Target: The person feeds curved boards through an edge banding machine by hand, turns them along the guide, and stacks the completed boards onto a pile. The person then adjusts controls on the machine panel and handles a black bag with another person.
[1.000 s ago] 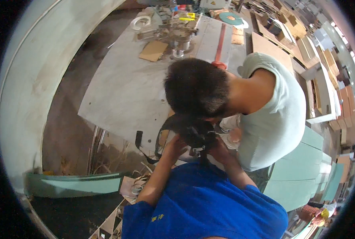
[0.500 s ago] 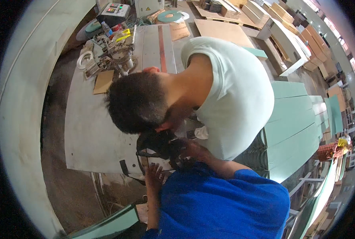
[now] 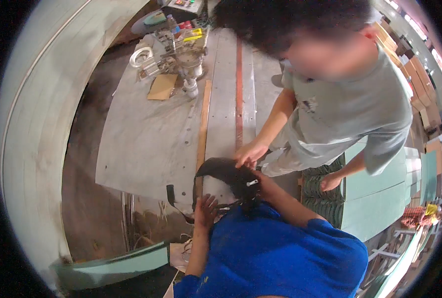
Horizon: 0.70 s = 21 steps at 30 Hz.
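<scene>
Holding the black strapped device (image 3: 231,174) with our right hand (image 3: 265,185) gripping it and left hand (image 3: 206,208) spread, we are risking tangled straps.

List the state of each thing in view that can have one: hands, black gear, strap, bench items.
left hand: open, fingers spread, touching the black strap.
right hand: on the black gear, grip hidden.
co-worker's hand: palm down on the black gear.
black strap: hanging loose off the bench edge.
wooden strip: lying flat along the workbench.
cardboard piece: lying flat.
tape roll: lying flat.
</scene>
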Available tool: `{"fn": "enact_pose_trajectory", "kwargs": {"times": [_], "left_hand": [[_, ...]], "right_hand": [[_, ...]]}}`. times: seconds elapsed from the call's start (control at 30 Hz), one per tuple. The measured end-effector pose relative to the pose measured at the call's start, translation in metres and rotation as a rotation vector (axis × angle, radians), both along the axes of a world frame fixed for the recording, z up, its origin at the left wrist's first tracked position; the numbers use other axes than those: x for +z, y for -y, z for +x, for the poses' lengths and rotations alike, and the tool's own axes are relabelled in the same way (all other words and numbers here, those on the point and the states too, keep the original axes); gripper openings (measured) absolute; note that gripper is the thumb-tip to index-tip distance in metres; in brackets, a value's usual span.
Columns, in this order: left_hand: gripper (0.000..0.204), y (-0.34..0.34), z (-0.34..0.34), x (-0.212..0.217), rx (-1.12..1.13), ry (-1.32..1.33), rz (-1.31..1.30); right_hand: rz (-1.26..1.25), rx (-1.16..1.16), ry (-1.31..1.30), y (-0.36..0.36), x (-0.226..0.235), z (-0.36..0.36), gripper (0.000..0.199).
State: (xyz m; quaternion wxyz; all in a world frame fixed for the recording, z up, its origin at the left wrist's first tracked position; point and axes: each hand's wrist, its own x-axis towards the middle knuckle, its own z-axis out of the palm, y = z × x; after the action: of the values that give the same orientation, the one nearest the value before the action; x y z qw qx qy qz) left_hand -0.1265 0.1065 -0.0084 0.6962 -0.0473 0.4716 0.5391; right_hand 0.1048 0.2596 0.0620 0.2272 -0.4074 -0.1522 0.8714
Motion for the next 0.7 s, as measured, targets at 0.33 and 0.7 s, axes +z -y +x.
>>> {"fn": "enact_pose_trajectory", "kwargs": {"times": [0.33, 0.7], "left_hand": [[0.054, 0.022, 0.001, -0.006, -0.007, -0.113, -0.126], [0.054, 0.107, 0.014, -0.025, 0.193, -0.168, -0.228]], "right_hand": [[0.238, 0.171, 0.432, -0.030, -0.004, 0.048, 0.048], [0.760, 0.653, 0.620, -0.068, 0.051, -0.007, 0.051]]}}
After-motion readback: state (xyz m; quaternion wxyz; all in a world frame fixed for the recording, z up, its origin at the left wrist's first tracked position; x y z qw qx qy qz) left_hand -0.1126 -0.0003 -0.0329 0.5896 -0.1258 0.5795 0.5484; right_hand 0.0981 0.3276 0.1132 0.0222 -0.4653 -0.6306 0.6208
